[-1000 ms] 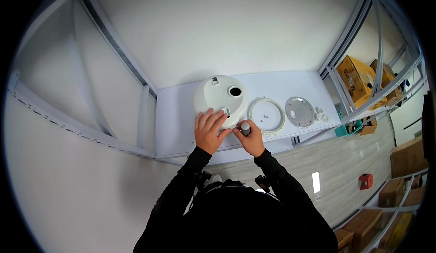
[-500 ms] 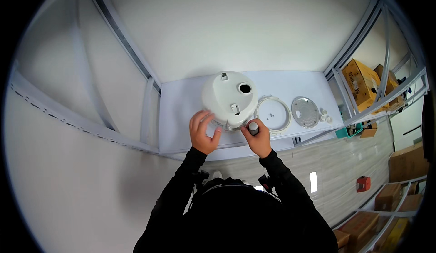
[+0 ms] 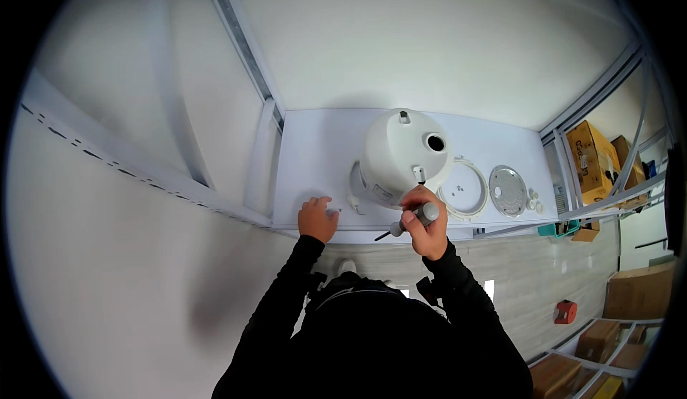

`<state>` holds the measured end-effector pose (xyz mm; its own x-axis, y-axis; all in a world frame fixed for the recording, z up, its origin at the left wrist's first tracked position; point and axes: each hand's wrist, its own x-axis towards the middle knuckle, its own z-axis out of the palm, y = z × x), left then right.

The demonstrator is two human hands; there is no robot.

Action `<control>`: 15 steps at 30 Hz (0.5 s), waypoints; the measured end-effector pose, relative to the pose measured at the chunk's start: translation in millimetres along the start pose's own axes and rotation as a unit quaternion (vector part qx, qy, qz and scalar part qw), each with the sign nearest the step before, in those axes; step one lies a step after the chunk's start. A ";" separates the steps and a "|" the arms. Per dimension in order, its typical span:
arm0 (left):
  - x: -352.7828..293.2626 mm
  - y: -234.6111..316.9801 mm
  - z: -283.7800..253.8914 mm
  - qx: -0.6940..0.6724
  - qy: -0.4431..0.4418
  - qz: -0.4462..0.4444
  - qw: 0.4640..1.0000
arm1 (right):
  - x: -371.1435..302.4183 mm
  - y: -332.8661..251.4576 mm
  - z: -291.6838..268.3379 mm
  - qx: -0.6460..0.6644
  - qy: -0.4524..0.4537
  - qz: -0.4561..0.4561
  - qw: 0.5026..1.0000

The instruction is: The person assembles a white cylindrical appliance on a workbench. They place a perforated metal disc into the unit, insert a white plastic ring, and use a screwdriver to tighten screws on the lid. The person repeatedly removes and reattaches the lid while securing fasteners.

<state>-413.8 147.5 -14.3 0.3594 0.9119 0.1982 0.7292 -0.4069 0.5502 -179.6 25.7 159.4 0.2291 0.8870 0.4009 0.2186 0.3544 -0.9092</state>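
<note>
A white domed housing (image 3: 390, 157) with a round dark hole stands tilted on the white table (image 3: 315, 148). My right hand (image 3: 428, 238) is closed round a screwdriver (image 3: 427, 213) with a grey handle. Its dark shaft points down and left past the table's front edge. The fingers of that hand are at the housing's lower right edge; whether they grip it I cannot tell. My left hand (image 3: 315, 219) rests at the front of the table, thumb and fingers apart, beside tiny pieces. Between that hand and the housing lies a curved white part (image 3: 353, 197).
Right of the housing lie a pale ring (image 3: 481, 208) with small screws inside it, a round clear perforated disc (image 3: 507, 191) and several small white pieces (image 3: 534, 201). Metal rack posts (image 3: 247, 34) flank the table. Cardboard boxes (image 3: 591, 161) and a teal crate (image 3: 557, 229) are at the right.
My left hand has left the housing and come down on the table. The housing has tilted and shifted right, uncovering the curved white part. The screwdriver has swung to point left.
</note>
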 end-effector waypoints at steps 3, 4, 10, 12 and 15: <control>2.8 -4.5 1.2 -0.013 -0.016 0.017 1.000 | 3.5 6.8 11.0 0.005 -0.002 0.015 1.000; 4.4 -5.0 1.3 -0.016 -0.024 0.025 0.999 | 4.6 7.3 13.5 0.002 -0.009 0.018 1.000; 10.9 -4.5 2.4 -0.011 -0.071 0.046 0.996 | 4.5 7.3 22.3 -0.004 -0.010 0.029 1.000; 11.3 -4.4 4.6 -0.005 -0.066 0.062 0.996 | 3.6 6.4 21.4 -0.017 -0.003 0.014 1.000; 13.7 -4.6 8.1 -0.056 -0.061 0.039 0.996 | -0.2 7.1 18.5 -0.021 0.022 -0.003 1.000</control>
<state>-407.5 161.5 -20.7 0.4855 0.8619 0.1465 0.6296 -0.4609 0.6255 -195.6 33.5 150.8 0.2699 0.8704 0.4118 0.2605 0.3457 -0.9015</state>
